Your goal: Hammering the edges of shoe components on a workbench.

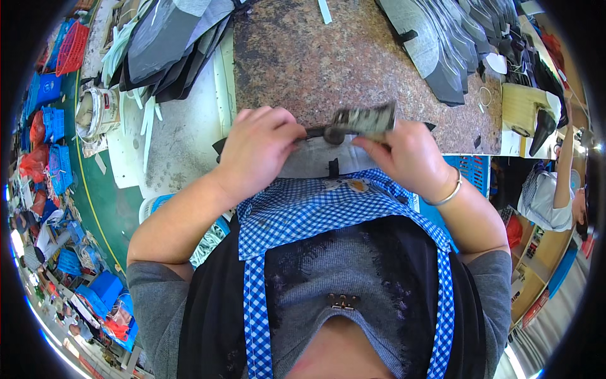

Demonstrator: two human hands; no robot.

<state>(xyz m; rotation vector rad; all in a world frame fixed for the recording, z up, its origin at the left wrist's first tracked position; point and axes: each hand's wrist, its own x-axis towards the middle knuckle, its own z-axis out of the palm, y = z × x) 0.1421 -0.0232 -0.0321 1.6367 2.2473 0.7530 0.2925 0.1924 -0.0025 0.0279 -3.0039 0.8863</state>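
A grey piece of sheet material (306,161) with dark edging and a small black tab lies at the near table edge, against my apron. My left hand (259,148) is closed at its left part, fingertips pressed together on the upper dark edge. In my right hand (413,155) is a hammer (365,119), its worn metal head over the piece's upper edge. The round, dark end of the head is close to the left fingertips; whether it touches the piece I cannot tell. My right thumb points toward the piece, and the hammer's grip is mostly hidden by the hand.
Layered grey and black pieces (167,47) are stacked at the far left, with more (435,47) at the far right of the speckled brown tabletop (297,69). A white bucket (98,114) stands left. Another person (549,196) is at the right.
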